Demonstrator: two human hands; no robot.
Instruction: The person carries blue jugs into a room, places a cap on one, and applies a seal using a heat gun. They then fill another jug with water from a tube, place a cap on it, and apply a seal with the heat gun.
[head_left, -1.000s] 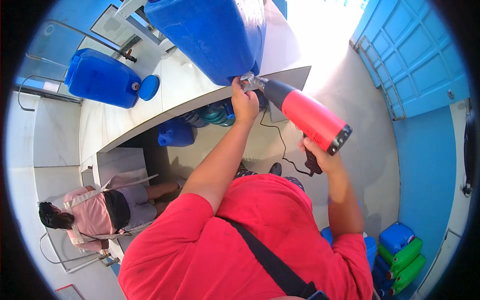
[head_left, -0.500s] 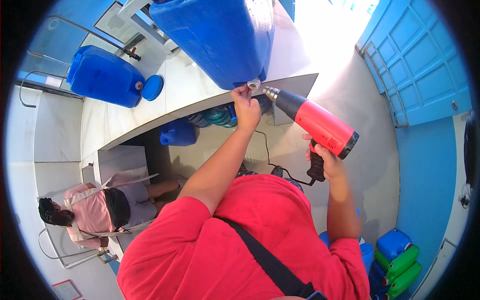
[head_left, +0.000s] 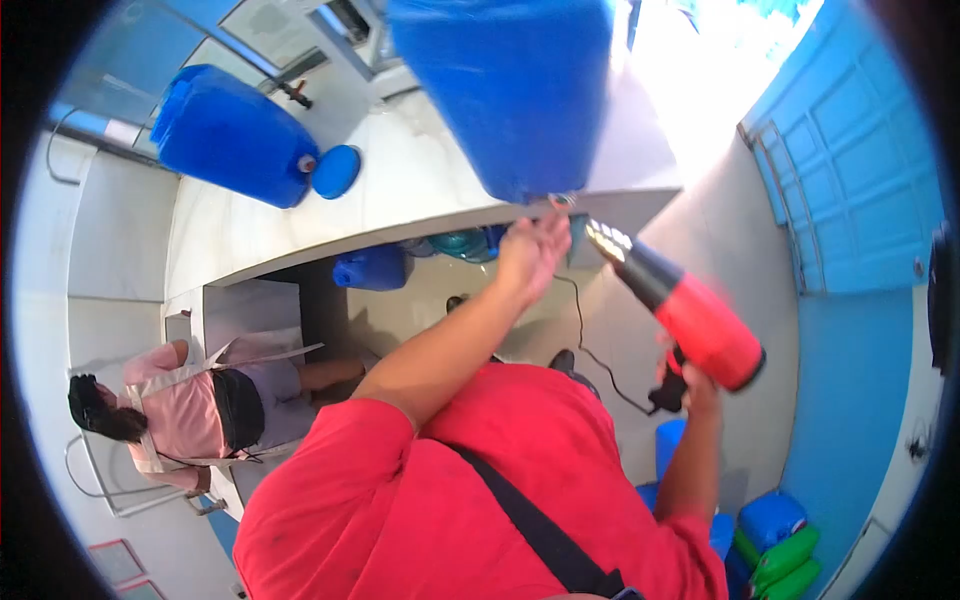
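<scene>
A large blue plastic jug (head_left: pixel 505 95) stands at the counter's edge, its small spout (head_left: pixel 563 199) at the lower end facing me. My left hand (head_left: pixel 535 255) is just below that spout, fingers apart and slightly blurred, fingertips right at it. In my right hand (head_left: pixel 690 385) is a red and black heat gun (head_left: pixel 705 330), gripped by its dark handle. Its metal nozzle (head_left: pixel 608 240) points up and left toward the spout, a short gap away. A black cord (head_left: pixel 600 362) runs from the handle down under the counter.
Another blue jug (head_left: pixel 235 135) lies on the white counter (head_left: pixel 400 150) beside a round blue lid (head_left: pixel 336 172). A person (head_left: pixel 180 410) in a pink shirt and apron works at the left. Blue and green containers (head_left: pixel 785 560) are stacked at lower right, near a blue wall (head_left: pixel 850 400).
My left hand's fingers have loosened from their pinch at the spout. The heat gun has moved down and right, away from the jug. The whole view has shifted slightly.
</scene>
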